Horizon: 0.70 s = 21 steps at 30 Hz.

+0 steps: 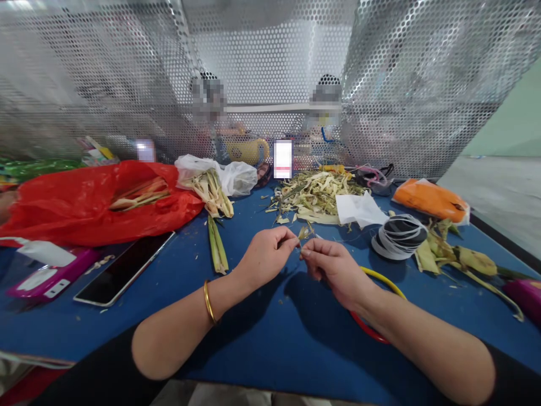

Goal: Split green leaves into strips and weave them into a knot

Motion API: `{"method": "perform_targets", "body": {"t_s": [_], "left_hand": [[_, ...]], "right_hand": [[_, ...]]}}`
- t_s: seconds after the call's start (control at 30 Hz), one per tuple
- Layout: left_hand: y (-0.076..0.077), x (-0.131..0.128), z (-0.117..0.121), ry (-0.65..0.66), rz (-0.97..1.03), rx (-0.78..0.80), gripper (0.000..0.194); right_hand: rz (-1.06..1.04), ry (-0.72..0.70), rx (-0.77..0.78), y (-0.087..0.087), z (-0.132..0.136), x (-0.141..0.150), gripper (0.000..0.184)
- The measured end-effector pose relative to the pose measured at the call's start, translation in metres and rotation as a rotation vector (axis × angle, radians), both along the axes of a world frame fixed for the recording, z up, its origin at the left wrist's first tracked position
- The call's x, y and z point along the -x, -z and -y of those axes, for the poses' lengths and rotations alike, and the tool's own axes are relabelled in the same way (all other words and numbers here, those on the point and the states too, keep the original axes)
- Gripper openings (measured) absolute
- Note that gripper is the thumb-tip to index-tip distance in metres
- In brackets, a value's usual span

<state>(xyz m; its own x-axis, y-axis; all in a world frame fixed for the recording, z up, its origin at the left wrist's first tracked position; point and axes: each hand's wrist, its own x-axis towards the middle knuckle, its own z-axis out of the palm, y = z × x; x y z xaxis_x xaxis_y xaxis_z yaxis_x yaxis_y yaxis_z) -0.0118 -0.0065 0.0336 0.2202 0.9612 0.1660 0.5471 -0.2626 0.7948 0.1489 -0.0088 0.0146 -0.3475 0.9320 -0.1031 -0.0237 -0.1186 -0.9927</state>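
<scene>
Over the middle of the blue table [253, 338], my two hands nearly meet at the fingertips. My left hand [270, 249] is closed in a pinch, and a small pale dried leaf piece [305, 232] sticks up from its fingertips. My right hand [332, 263] pinches right beside it; what lies between its fingers is too small to name. Behind my hands is a heap of dried leaf scraps [323, 194]. A spool of white cord [399, 237] stands to the right of my right hand. Beyond my left hand lies a bundle of dried husk strips [213, 194].
On the left are a red plastic bag [84, 197], a phone [127, 270] and a purple device [54, 282]. A yellow-and-red ring [382, 275] lies partly under my right forearm. An orange packet [431, 200] is at the right. A perforated metal screen [270, 51] closes off the back.
</scene>
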Motion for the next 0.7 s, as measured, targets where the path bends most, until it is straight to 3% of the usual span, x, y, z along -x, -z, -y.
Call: {"method": "perform_targets", "body": {"t_s": [0.17, 0.27, 0.37, 0.5, 0.7], "left_hand": [[0.005, 0.002, -0.003, -0.008, -0.129, -0.020, 0.020], [0.007, 0.002, -0.004, 0.006, -0.182, -0.032, 0.020], [0.007, 0.002, -0.004, 0.043, -0.182, -0.011, 0.022], [0.006, 0.002, -0.004, 0.058, -0.128, 0.023, 0.023], [0.008, 0.000, 0.000, 0.109, -0.271, -0.025, 0.021]], "right_hand": [[0.472, 0.059, -0.620, -0.004, 0.004, -0.005, 0.015], [0.531, -0.028, -0.875, -0.009, 0.003, -0.010, 0.016], [0.505, -0.161, -0.885, -0.011, 0.000, -0.012, 0.017], [0.466, -0.198, -0.848, -0.010, 0.000, -0.012, 0.017], [0.644, -0.297, -1.019, -0.011, 0.005, -0.009, 0.017]]}}
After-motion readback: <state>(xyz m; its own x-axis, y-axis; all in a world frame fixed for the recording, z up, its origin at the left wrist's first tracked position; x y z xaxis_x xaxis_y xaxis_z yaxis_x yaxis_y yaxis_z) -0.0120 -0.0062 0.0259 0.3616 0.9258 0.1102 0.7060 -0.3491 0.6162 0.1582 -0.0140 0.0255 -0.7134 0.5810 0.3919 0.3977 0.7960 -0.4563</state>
